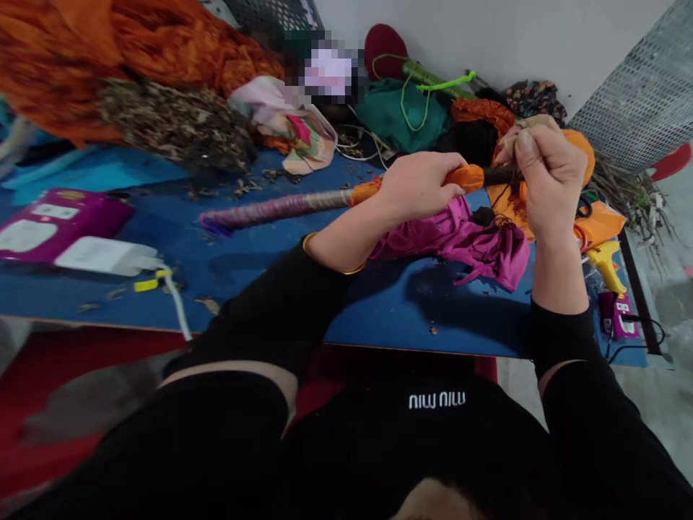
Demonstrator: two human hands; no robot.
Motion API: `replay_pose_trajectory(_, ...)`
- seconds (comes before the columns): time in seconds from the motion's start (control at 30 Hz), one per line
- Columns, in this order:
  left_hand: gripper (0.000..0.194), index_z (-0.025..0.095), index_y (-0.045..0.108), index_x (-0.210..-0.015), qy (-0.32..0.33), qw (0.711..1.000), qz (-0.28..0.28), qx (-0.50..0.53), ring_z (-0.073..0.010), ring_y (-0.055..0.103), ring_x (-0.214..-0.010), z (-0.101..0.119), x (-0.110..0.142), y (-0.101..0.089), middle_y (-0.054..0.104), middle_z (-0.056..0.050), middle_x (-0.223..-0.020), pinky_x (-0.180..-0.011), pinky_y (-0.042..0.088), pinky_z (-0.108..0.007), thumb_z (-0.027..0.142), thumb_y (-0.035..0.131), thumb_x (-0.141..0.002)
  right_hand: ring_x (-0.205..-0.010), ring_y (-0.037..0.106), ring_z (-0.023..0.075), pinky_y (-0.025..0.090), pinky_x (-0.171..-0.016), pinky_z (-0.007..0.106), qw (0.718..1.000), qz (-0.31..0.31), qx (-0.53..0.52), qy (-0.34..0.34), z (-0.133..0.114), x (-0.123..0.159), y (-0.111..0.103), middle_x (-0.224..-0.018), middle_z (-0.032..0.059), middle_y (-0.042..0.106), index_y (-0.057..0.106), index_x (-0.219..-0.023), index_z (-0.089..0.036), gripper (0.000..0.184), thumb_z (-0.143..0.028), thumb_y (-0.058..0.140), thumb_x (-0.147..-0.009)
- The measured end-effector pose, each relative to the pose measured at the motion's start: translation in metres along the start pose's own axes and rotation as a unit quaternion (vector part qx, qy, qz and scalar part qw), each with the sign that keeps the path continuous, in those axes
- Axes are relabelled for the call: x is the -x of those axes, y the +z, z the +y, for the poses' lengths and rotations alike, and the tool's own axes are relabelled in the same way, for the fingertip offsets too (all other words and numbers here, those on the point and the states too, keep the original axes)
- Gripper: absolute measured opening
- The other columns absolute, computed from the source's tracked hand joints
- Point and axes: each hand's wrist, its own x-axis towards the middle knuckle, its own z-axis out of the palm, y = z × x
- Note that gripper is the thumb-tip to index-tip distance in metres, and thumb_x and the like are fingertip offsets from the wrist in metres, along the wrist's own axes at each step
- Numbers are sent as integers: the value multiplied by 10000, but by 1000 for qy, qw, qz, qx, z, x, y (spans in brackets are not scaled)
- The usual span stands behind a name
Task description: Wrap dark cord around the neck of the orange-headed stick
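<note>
A long stick [303,205] wrapped in purple, tan and orange material slants above the table, its purple end to the left. My left hand [419,184] is closed around its orange-wrapped middle. Close to the dark section on the right, my right hand [549,162] is clenched with the thumb on top; what its fingers grip is hidden. Orange material [579,148] shows just behind that fist. Beneath my hands lie a crumpled magenta cloth [487,253] and orange fabric [600,220].
The blue table [373,318] carries a purple box [86,220] with a white plug adapter [108,255] at left. Dried plant matter [178,123], orange cloth [178,43] and teal fabric [401,112] pile along the back. At right are a yellow glue gun [606,261] and a purple power strip [620,315].
</note>
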Motion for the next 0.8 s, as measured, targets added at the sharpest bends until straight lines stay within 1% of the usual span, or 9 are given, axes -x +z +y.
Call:
replay_pose_trajectory(0.07,305,296,819,-1149,4,1000,-13,3,-322,764,-1123,-1,-1,2,840,-37,-1051,-1016,554,-406,329,705,-868,-914,672,240,609,-836,407,999,-10,-50,10,5,-1,-1,-854,47,681,686,-752,-307,360,-367,588,-1093)
replay_pose_trajectory(0.13,289,291,819,-1127,5,1000,-23,6,-321,764,-1119,-2,-1,3,838,-38,-1041,-1008,556,-403,336,705,-865,-907,666,243,598,-778,401,997,-19,-80,13,10,-2,0,-871,51,678,706,-765,-323,355,-412,605,-1093)
replay_pose_trajectory(0.27,273,260,814,-1091,6,999,-32,15,-313,768,-1072,-3,-3,5,827,-45,-1008,-972,564,-396,327,713,-847,-923,666,232,614,-835,390,994,-40,-98,16,18,-3,4,-902,48,676,705,-784,-323,361,-474,602,-1096)
replay_pose_trajectory(0.4,306,241,808,-1130,3,999,-42,31,-298,763,-1046,-3,-3,6,825,-57,-1033,-955,565,-382,285,687,-853,-902,666,174,596,-853,333,988,-35,-149,35,23,-4,10,-931,33,663,706,-827,-280,318,-376,578,-1102)
replay_pose_trajectory(0.47,355,246,803,-1188,13,998,-44,35,-287,762,-1063,-3,-3,7,830,-50,-1075,-968,564,-372,268,664,-862,-943,679,167,608,-874,320,987,-29,-148,58,25,-5,14,-981,36,682,692,-850,-280,301,-366,555,-1104)
replay_pose_trajectory(0.53,414,259,789,-1266,21,999,-38,28,-288,765,-1099,-1,-1,8,833,-43,-1137,-983,564,-371,268,652,-876,-1021,697,182,635,-937,340,989,-25,-109,96,26,-6,17,-1077,43,719,663,-872,-293,318,-447,527,-1115)
replay_pose_trajectory(0.63,442,279,763,-1343,15,1000,-25,-12,-306,767,-1170,6,2,7,834,-49,-1217,-1008,558,-382,287,639,-918,-1151,713,207,647,-1044,382,987,-25,-53,152,26,-7,20,-1217,43,753,661,-942,-320,334,-539,484,-1121)
replay_pose_trajectory(0.73,454,265,739,-1396,7,996,-25,-83,-335,759,-1239,19,5,6,820,-77,-1313,-1031,554,-409,268,597,-965,-1175,727,199,637,-1075,385,985,-19,-78,154,26,-8,20,-1227,54,754,675,-1000,-310,322,-534,485,-1131)
replay_pose_trajectory(0.8,520,259,688,-1487,-10,990,-35,-134,-358,759,-1255,28,6,5,795,-101,-1386,-1017,556,-428,234,583,-978,-1145,744,213,642,-1066,408,983,-11,-100,154,27,-8,21,-1204,55,768,677,-973,-300,332,-550,519,-1123)
